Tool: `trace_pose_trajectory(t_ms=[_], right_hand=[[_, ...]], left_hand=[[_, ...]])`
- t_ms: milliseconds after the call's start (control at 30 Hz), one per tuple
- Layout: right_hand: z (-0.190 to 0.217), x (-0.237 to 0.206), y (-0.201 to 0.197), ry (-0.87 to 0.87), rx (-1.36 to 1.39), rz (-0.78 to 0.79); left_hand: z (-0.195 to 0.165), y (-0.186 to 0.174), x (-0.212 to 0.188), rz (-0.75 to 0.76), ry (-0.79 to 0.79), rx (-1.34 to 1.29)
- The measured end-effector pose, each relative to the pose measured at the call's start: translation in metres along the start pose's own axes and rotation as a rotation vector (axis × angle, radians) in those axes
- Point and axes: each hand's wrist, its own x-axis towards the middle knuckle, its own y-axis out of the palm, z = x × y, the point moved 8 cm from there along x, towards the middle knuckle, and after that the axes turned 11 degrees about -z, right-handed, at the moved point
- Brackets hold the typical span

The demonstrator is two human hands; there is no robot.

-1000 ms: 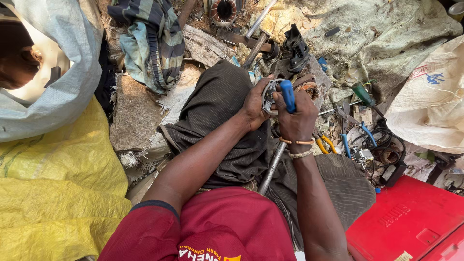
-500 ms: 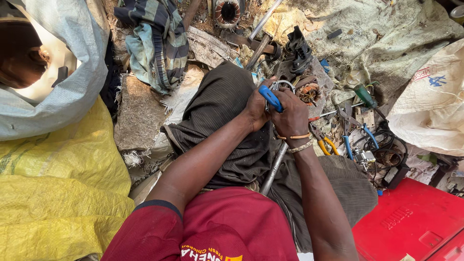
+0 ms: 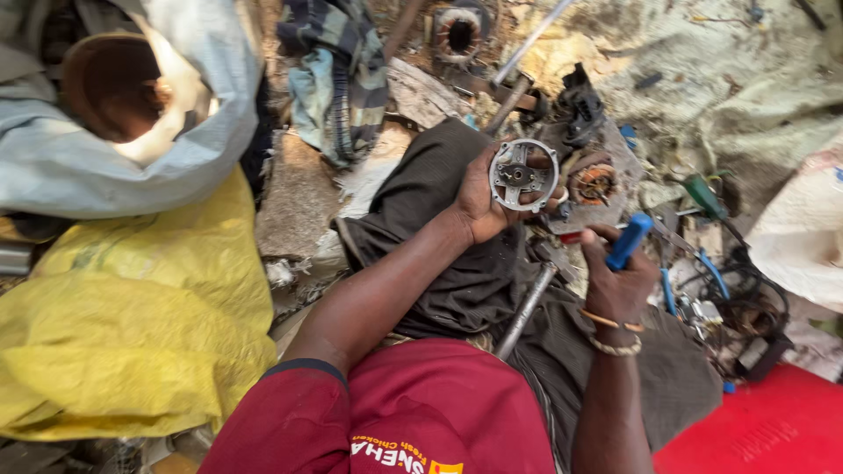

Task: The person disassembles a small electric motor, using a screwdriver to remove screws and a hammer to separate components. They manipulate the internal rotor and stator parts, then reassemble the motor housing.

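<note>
Near the frame's centre the left hand (image 3: 479,202) grips a round metal motor end plate (image 3: 524,175) only by its rim, while the right hand (image 3: 619,276) is closed around a blue-handled tool (image 3: 629,241), so the plate could slip into the cluttered scrap below.

Dusty ground (image 3: 299,202) strewn with scrap, sunlit at far right; yellow sack (image 3: 132,325) near left, grey sack (image 3: 176,132) behind; red box (image 3: 764,430) near right
</note>
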Motion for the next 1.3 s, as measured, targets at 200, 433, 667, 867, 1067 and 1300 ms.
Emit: trace_pose_trajectory(t_ms=[200,433,667,867,1067,1300], right_hand=[[-0.019,-0.033,-0.024,0.174,0.164,0.018],[-0.021,-0.045,-0.012,0.107,0.189,0.081],[-0.012,-0.041,-0.03,0.098,0.167,-0.005],[0.011,-0.037,-0.019,0.201,0.351,0.087],[0.11,-0.031,0.002,-0.24,0.331,0.094],[0.183,-0.038,0.031,-0.702,-0.058,0.035]], left_hand=[[-0.147,0.054,-0.154,-0.041,0.601,0.151],[-0.316,0.03,-0.351,-0.72,1.623,0.821],[-0.338,0.002,-0.399,-0.645,1.755,0.79],[-0.302,0.01,-0.343,-0.176,1.336,0.417],[-0.153,0.063,-0.199,-0.115,0.719,0.512],[-0.041,0.063,-0.13,-0.09,0.446,0.384]])
